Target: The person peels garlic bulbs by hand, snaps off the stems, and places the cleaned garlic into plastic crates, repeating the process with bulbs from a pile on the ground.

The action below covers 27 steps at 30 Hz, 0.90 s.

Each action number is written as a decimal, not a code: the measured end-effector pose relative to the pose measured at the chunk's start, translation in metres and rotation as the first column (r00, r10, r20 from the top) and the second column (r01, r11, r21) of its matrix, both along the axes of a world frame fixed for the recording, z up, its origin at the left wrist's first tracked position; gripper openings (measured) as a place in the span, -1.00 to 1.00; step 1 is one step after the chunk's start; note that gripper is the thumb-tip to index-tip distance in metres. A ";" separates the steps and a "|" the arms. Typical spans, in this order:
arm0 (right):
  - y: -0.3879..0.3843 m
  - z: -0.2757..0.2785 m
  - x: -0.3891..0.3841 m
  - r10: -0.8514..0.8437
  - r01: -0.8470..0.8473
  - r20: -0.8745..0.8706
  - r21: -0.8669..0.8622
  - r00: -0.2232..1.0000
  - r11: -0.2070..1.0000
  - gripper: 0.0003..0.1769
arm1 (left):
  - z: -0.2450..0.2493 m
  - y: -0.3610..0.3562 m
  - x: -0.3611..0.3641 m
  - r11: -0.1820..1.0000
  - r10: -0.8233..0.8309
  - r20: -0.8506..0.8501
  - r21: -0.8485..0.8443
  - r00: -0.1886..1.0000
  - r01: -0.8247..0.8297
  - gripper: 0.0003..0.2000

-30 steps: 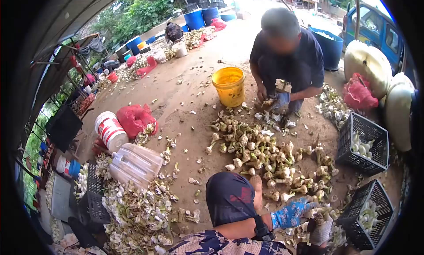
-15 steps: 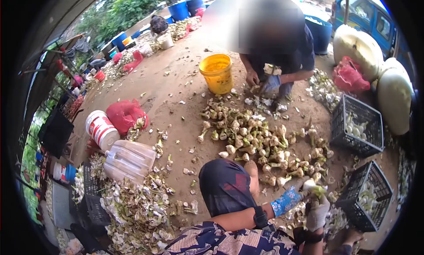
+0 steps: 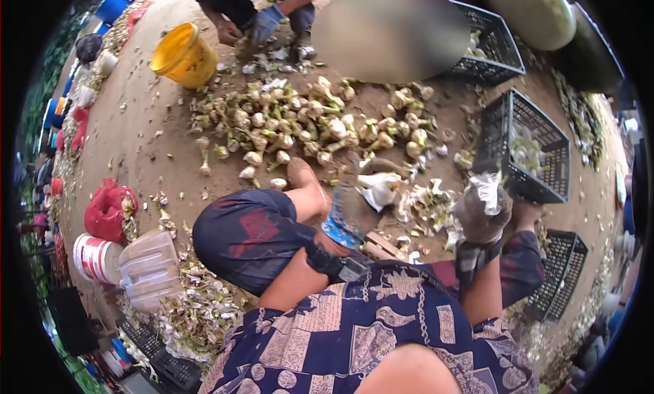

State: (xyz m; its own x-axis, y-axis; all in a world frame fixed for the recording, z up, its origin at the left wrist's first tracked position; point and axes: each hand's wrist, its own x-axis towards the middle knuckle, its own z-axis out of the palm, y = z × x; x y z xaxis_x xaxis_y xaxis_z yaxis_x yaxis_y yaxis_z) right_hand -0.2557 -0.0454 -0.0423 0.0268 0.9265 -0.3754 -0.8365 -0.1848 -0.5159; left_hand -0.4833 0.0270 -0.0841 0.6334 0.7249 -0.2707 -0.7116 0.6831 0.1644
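In a soiled glove with a blue flowered cuff, my left hand [image 3: 355, 202] is closed around a white garlic bulb [image 3: 379, 189]. My right hand [image 3: 482, 213], in a grey-brown glove, is closed too and stands apart from it. White papery garlic skin [image 3: 486, 191] sticks up from its fingers. Between and below the hands lie loose peelings [image 3: 429, 210] on the ground. Beyond my left hand spreads a heap of untrimmed garlic bulbs [image 3: 286, 121] with stalks. Close past my right hand is a black crate [image 3: 565, 148] with white bulbs in it.
A yellow bucket [image 3: 184, 56] stands beside a co-worker's blue-gloved hand [image 3: 267, 22]. Another black crate [image 3: 497, 50] is further back. On the left are a red net bag [image 3: 109, 210], a white bucket [image 3: 95, 258], a clear plastic container [image 3: 148, 271] and a peelings pile [image 3: 201, 319].
My view has tilted down and turned right. My hands, close together around a garlic bulb before, are now apart, with a bulb in the left and skin in the right.
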 end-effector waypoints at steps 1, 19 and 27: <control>0.002 -0.002 0.020 -0.057 0.061 0.083 -0.039 0.995 0.997 -0.55 | -0.007 0.002 -0.003 0.999 -0.008 0.003 0.042 1.000 0.008 -0.36; 0.031 -0.043 -0.100 -0.165 -0.442 0.834 -0.103 -0.527 0.891 -0.59 | -0.061 -0.011 0.026 0.995 -0.064 -0.629 -0.101 0.775 0.000 -0.58; 0.031 -0.067 -0.092 -0.113 -0.292 0.950 0.025 -0.290 0.956 -0.72 | -0.053 -0.008 0.020 0.990 0.124 -0.658 0.134 0.743 -0.047 -0.70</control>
